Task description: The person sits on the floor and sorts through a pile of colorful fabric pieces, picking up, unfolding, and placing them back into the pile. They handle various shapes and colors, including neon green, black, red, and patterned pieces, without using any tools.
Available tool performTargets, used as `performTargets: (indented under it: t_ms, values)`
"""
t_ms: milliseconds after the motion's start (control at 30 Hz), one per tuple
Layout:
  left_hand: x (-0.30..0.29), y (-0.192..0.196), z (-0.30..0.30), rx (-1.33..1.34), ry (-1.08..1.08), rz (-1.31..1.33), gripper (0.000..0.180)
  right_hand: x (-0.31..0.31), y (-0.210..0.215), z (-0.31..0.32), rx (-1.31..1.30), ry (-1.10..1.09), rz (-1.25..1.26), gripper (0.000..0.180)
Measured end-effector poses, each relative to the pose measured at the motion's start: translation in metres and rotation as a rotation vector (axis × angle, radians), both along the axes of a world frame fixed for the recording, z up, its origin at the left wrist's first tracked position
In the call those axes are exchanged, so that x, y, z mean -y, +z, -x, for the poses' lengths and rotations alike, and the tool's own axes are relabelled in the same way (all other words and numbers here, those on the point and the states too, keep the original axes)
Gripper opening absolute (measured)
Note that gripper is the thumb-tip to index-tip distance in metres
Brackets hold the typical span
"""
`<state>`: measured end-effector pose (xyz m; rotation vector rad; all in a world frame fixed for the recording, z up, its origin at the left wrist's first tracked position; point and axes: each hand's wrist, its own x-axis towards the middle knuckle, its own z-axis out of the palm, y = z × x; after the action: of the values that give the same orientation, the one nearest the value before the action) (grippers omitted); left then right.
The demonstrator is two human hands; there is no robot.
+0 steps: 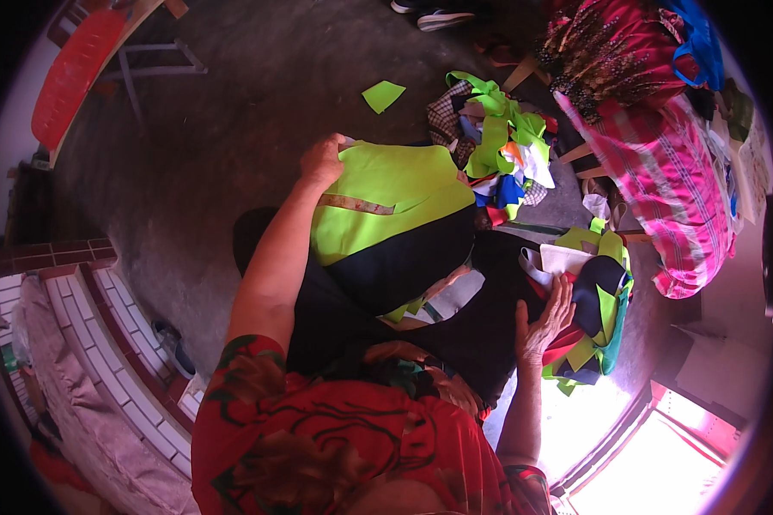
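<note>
Item: neon-green and black garment (386, 232), spread across the lap at centre frame; judged mid-handling, neither folded nor set aside.

Right hand (545, 322), 4 o'clock: flat and open, fingers spread, pressing a small pile of green, navy and red cut pieces (597, 322) beside the knee.

Left hand (322, 160), 11 o'clock: closed, pinching the garment's far green corner, lifting it taut.

Beyond, 1 o'clock: heap of mixed scraps (494, 142) on the floor (232, 112), one loose green offcut (383, 94) apart; pink plaid bag (670, 189) at 2 o'clock.
</note>
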<state>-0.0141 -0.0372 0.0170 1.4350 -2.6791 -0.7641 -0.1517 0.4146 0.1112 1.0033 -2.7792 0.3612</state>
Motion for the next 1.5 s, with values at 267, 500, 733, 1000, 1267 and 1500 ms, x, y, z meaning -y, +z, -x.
performTargets:
  t_ms: [267,500,733,1000,1267,1500]
  values:
    - [-0.045,-0.007,0.007,-0.331,-0.271,0.378,0.035,0.000,-0.001,0.002,0.019,0.004,0.038,0.078]
    - [-0.103,-0.017,0.011,-0.096,-0.593,0.263,0.065,0.000,-0.002,0.001,0.027,-0.005,0.030,0.079]
    - [-0.111,-0.031,0.012,-0.039,-0.636,0.287,0.074,-0.004,0.004,-0.002,0.015,-0.011,0.058,0.079]
    - [-0.107,-0.034,0.013,0.036,-0.651,0.285,0.075,-0.001,0.004,0.004,0.093,-0.027,0.106,0.081]
    - [-0.102,-0.005,0.012,-0.215,-0.666,0.118,0.064,-0.011,0.004,0.001,0.090,-0.023,0.117,0.081]
    - [-0.117,0.002,-0.009,-0.013,-0.810,0.154,0.059,-0.025,0.036,0.003,0.047,0.045,0.312,0.064]
